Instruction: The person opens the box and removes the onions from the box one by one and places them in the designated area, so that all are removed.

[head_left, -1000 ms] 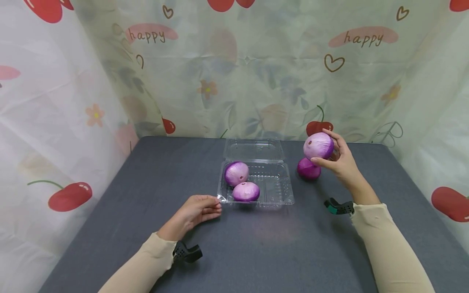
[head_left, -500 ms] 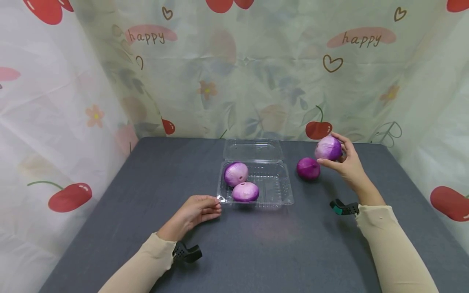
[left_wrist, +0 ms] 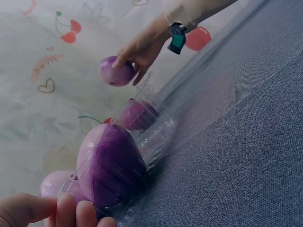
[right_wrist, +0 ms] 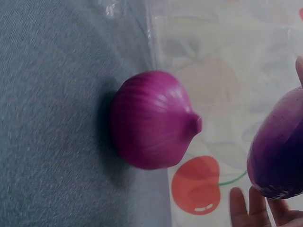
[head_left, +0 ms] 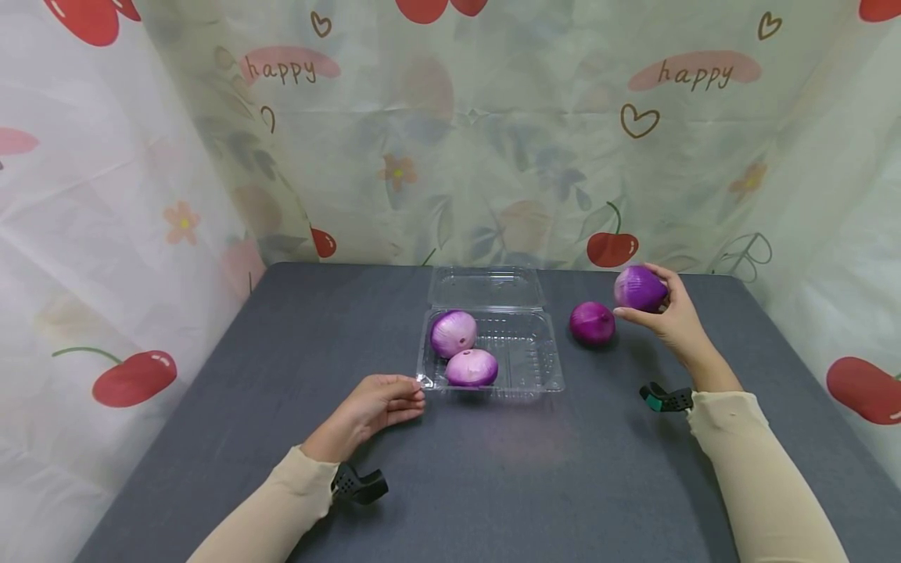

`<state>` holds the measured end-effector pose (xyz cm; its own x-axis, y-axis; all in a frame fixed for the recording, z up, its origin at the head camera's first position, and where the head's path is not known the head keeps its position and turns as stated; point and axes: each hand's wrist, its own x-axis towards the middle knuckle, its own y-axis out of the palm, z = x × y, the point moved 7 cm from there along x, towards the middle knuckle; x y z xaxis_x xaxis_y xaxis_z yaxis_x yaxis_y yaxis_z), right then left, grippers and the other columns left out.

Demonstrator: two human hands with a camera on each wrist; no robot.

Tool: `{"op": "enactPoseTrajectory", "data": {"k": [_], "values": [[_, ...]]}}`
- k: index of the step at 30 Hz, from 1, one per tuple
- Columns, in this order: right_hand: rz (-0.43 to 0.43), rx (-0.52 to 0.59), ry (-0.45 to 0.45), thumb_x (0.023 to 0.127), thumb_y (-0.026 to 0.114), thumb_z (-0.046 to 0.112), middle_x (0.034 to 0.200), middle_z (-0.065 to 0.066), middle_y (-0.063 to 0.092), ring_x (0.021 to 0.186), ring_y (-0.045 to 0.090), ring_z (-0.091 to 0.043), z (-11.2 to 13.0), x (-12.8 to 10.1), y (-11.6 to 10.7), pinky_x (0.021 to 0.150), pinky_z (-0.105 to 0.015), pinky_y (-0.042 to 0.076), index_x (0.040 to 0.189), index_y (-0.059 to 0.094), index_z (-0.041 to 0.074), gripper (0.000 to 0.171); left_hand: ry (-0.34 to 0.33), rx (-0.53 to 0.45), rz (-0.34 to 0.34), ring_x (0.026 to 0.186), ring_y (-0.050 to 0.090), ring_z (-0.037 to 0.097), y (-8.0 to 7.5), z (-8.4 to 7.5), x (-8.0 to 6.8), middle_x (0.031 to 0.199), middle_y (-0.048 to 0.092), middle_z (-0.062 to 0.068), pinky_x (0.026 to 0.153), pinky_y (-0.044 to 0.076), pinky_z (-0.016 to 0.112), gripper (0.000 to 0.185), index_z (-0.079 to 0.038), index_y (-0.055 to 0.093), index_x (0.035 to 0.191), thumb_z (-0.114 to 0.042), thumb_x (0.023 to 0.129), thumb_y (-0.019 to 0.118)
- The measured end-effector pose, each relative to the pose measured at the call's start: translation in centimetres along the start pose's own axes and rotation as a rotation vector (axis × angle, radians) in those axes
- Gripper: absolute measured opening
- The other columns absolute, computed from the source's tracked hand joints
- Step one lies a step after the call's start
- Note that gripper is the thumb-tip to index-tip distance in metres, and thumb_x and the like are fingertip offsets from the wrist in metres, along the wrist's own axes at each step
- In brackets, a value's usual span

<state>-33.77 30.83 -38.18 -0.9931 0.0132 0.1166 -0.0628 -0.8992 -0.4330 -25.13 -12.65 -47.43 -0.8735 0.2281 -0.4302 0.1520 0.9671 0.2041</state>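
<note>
My right hand point(head_left: 679, 324) grips a purple-and-white onion point(head_left: 639, 288) between thumb and fingers, raised above the table at the right. Below and left of it a darker purple-red onion point(head_left: 592, 324) rests on the table; its pointed tip shows in the right wrist view. A clear plastic container point(head_left: 528, 383) lies with its lid point(head_left: 486, 288) folded back. Inside, on the left half, one onion point(head_left: 454, 334) sits behind another onion point(head_left: 472, 368), close together. With thumb and fingers my left hand point(head_left: 380, 407) pinches the container's front left corner.
A dark grey cloth covers the table point(head_left: 317, 328). Printed curtains point(head_left: 479, 156) stand behind it and at both sides. Each wrist carries a black camera mount, such as the left mount point(head_left: 360, 485).
My right hand has moved right and slightly down with its onion, away from the onion on the table. That held onion has turned, showing more purple. My left hand has stayed still.
</note>
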Motion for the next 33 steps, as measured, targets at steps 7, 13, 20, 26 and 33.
{"op": "enactPoseTrajectory", "data": {"k": [7,13,20,26,33], "values": [[0.032,-0.023,0.029,0.089,0.071,0.024,0.155,-0.022,0.013,0.133,0.029,-0.041,-1.5,0.4,-0.2,0.099,-0.042,0.045,0.155,0.015,0.022,0.086,0.001,0.005,0.007,0.074,0.069,0.015,0.1,0.0,-0.1,0.076,0.069,0.003,0.076,0.061,0.032,0.007,-0.002,0.066,0.09,-0.005,0.093,0.061],[0.017,-0.07,0.076,0.087,0.072,0.036,0.151,-0.027,0.009,0.134,0.023,-0.047,-2.7,0.5,-0.5,0.104,-0.065,0.036,0.155,0.011,0.022,0.093,0.015,-0.009,0.037,0.074,0.069,0.015,0.2,-0.1,-0.2,0.075,0.069,0.002,0.077,0.061,0.031,0.007,-0.001,0.066,0.091,-0.003,0.093,0.059],[0.03,-0.155,0.069,0.081,0.078,0.031,0.147,-0.03,0.012,0.132,0.024,-0.051,-3.7,0.7,-0.8,0.102,-0.069,0.035,0.155,0.011,0.015,0.101,0.025,-0.013,0.046,0.074,0.069,0.015,0.2,-0.2,-0.2,0.075,0.068,0.002,0.078,0.061,0.031,0.012,-0.006,0.067,0.084,-0.003,0.094,0.059],[0.074,-0.193,0.089,0.077,0.082,0.022,0.146,-0.032,0.015,0.13,0.025,-0.053,-5.0,1.1,-1.0,0.103,-0.071,0.034,0.154,0.013,0.01,0.104,0.015,-0.012,0.036,0.073,0.069,0.014,0.2,-0.1,-0.2,0.075,0.068,0.002,0.075,0.061,0.03,0.012,-0.005,0.066,0.085,-0.003,0.094,0.059],[0.126,-0.239,0.108,0.076,0.083,0.02,0.148,-0.035,0.011,0.131,0.022,-0.056,-6.3,1.6,-0.5,0.102,-0.074,0.029,0.154,0.013,0.008,0.105,0.001,-0.011,0.01,0.074,0.069,0.015,0.1,0.0,0.0,0.075,0.069,0.003,0.076,0.061,0.031,0.007,0.001,0.065,0.094,-0.004,0.093,0.061]]}}
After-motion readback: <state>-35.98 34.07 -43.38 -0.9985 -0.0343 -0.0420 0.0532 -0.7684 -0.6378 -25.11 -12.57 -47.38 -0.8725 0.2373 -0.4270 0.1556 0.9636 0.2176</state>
